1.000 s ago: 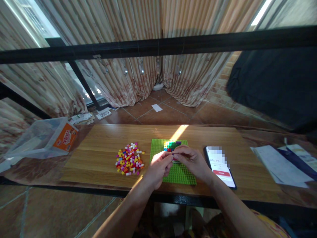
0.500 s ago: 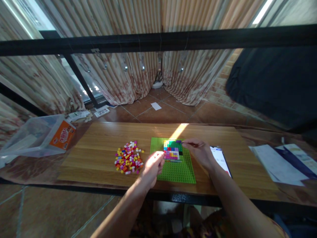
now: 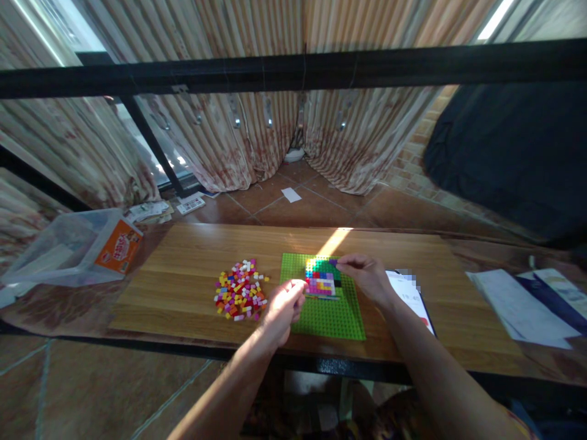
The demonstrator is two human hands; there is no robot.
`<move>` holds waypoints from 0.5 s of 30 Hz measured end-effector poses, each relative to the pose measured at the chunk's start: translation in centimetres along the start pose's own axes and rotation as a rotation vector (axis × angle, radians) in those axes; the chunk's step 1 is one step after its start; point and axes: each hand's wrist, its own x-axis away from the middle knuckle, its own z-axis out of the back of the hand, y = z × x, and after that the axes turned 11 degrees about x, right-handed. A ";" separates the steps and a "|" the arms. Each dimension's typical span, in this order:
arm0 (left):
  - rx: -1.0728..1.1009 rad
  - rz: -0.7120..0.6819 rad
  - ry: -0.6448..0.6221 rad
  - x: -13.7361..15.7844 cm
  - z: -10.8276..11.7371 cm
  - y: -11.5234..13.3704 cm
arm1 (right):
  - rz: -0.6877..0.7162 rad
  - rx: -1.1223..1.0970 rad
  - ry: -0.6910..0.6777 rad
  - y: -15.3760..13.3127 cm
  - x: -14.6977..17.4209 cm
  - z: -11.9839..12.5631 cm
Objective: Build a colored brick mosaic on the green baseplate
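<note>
A green studded baseplate lies on the table, bearing a patch of colourful building bricks in rows of pink, white, blue, green and other colours. My right hand reaches over the plate's far right part, thumb and finger pinched at a purple building brick by the top edge of the patch. At the patch's left side is my left hand, closed in a pinch. A reddish speck shows at its fingertips, too small to name. Left of the plate spreads a pile of loose building bricks.
A phone with a lit screen lies right of the plate, partly behind my right forearm. Papers lie at the far right. A clear plastic bin with an orange label stands at the left. The wooden table has a dark front edge.
The whole view has shifted slightly, moving the table a little to the right. My right fingertips have come closer to the purple building brick. My left hand keeps its pinch beside the patch.
</note>
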 end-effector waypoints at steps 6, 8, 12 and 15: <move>0.001 0.004 0.005 0.1 -0.1 0.2 | 0.058 0.035 -0.001 0.0 0.3 0.0; 0.001 0.006 0.003 0.2 -0.1 0.2 | 0.096 0.079 -0.001 0.1 0.3 0.0; 0.001 0.009 0.004 0.2 -0.1 0.2 | 0.182 0.233 0.024 0.3 0.4 0.0; -0.001 0.007 0.007 0.2 -0.1 0.2 | 0.224 0.316 0.046 0.1 0.5 0.1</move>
